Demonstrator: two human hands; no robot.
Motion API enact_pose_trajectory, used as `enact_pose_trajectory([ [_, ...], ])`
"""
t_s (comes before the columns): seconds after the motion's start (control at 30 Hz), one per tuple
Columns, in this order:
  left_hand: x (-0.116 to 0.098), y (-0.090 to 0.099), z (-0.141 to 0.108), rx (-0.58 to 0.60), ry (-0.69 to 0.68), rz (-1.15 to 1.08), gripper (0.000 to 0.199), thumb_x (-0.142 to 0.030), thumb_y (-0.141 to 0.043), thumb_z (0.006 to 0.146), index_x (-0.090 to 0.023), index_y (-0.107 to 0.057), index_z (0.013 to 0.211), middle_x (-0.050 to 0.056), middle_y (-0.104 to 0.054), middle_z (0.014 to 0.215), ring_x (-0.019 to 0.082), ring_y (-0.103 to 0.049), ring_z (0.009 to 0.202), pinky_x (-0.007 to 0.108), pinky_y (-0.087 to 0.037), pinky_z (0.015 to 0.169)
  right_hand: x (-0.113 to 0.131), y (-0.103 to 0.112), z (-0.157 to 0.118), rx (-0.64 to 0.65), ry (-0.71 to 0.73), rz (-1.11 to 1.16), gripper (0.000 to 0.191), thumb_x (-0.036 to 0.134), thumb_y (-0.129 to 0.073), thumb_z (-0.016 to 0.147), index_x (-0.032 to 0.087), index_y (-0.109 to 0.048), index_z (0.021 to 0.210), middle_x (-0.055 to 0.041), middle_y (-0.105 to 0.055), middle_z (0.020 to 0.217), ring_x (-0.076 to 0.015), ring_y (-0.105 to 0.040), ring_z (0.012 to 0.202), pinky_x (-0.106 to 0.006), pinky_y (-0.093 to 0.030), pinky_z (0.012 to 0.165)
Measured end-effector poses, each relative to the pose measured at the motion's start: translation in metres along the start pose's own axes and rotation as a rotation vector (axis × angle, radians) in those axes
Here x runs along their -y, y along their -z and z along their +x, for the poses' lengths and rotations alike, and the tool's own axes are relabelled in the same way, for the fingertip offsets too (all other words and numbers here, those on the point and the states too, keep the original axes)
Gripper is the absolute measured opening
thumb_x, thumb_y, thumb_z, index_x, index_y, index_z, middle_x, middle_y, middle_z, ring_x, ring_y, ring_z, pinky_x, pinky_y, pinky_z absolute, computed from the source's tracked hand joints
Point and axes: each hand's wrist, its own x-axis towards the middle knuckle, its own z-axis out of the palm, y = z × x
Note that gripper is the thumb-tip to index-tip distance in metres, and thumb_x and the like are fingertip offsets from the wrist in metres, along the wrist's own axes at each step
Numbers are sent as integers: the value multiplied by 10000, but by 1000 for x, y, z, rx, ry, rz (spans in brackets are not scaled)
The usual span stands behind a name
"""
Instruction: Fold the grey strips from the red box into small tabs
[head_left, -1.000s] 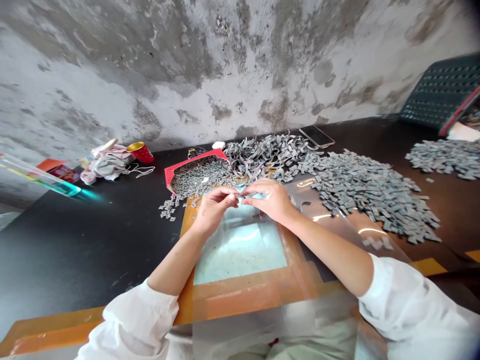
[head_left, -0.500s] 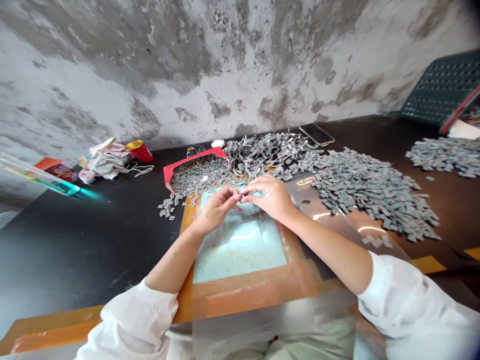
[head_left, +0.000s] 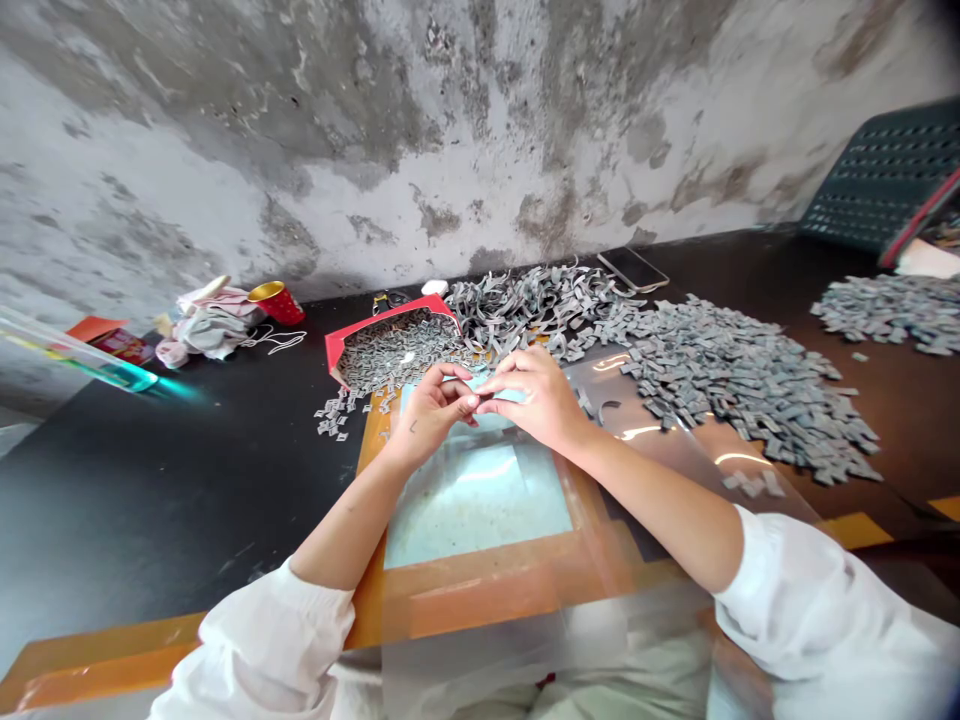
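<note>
Landmark for all places: the pale blue mat (head_left: 480,510), framed in orange tape (head_left: 510,585) on the black table (head_left: 225,470).

Hands: both above the far part of the mat, fingertips meeting. Left hand (head_left: 429,418): thumb and index finger closed in a pinch; the other fingers curl loosely. Right hand (head_left: 541,400): thumb and fingers drawn together toward the same spot. Between the tips, a small dark piece (head_left: 479,400) is gripped by both hands; mostly covered, exact shape not readable.

Beyond the mat, toward its left: red box (head_left: 334,350), open, filled with small grey parts (head_left: 397,352). Several loose parts (head_left: 332,415) lie outside it, left of the mat's far corner. Straight beyond the mat: a tangled heap of curved grey strips (head_left: 532,300); phone (head_left: 634,269) behind its right end.

Right of the mat: a clear plastic sheet (head_left: 637,470) bearing one loose curved strip (head_left: 609,408). Farther right of the mat, a broad heap of short grey pieces (head_left: 750,380), with a second, smaller heap (head_left: 892,312) well beyond it.

Far left of the mat: red cup (head_left: 286,305) with gold interior, tilted, next to a crumpled cloth bundle (head_left: 214,325).
</note>
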Motion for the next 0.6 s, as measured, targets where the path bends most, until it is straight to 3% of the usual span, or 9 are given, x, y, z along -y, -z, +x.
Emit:
enact_pose_trajectory([
  [0.23,0,0,-2,10,-29,5,379,-316,-730,768,-187,-466,1007,-39,-594,693,93,-596,599,241,-553,606,2,0,2,-4,-55,128,120,330,-769,719,257,-748,812,-7,-675,802,-161,-583,819,-309,-442,789],
  [0.6,1,-2,-1,-58,-91,-1,411,-336,-761,729,-197,-458,969,-49,-595,653,88,-572,551,214,-526,550,3,-4,0,10,-57,30,159,400,-754,721,273,-751,818,-14,-699,812,-174,-581,801,-317,-420,779],
])
